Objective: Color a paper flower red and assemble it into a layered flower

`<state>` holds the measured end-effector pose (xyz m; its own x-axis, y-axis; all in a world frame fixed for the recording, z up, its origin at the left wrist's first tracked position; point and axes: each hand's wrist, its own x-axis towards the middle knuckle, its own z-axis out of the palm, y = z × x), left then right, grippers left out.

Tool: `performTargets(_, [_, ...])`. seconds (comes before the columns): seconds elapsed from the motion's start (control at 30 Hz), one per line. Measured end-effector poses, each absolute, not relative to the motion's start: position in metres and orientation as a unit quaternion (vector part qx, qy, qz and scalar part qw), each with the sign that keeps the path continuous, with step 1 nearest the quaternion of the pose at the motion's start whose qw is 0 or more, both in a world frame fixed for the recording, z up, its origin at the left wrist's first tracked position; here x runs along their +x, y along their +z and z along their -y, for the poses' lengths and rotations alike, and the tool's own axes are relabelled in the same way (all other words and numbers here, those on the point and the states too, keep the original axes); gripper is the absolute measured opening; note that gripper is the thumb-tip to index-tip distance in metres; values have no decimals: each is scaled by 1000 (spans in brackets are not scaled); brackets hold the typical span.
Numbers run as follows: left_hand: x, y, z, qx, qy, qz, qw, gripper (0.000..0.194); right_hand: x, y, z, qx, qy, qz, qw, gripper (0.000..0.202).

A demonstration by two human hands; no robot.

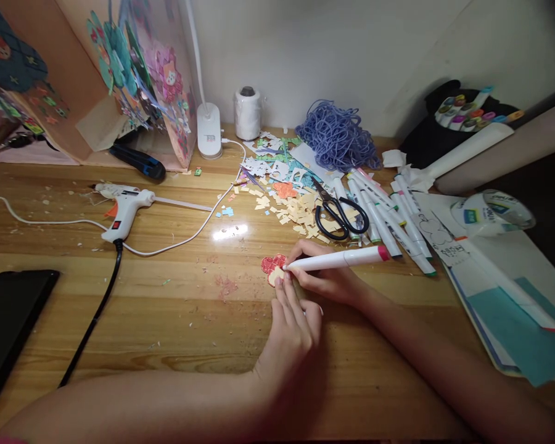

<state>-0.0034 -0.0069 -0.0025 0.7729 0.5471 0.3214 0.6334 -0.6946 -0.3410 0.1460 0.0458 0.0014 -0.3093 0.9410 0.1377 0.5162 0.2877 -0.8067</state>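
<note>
A small paper cutout (271,264), red-patterned with a cream part, lies on the wooden table. My right hand (326,277) pinches a white marker (340,259) with a pinkish-red end; its tip touches the cutout's right side. From below, my left hand (292,324) presses its fingertips on the cutout's lower edge. Something small and white shows beside that hand's bent fingers, too hidden to name. Faint red marks (225,286) stain the wood left of the cutout.
Black-handled scissors (340,216), paper scraps (291,200), many markers (383,216) and blue yarn (337,135) lie behind my hands. A glue gun (130,209) with cables and a black tablet (12,327) are at left. Papers (513,265) and tape (490,211) sit at right.
</note>
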Motion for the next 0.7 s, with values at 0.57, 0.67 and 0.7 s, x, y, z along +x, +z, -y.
performTargets(0.57, [-4,-1,8,-919,-84,312,225,19,148,-2,-45,-498,375,716,313,4])
performTargets(0.67, [-3,0,8,-918,-87,313,227,19,148,-2,-46,-494,380,716,315,4])
performTargets(0.7, [-3,-1,7,-917,-88,314,228,19,148,-2,-46,-492,382,715,317,4])
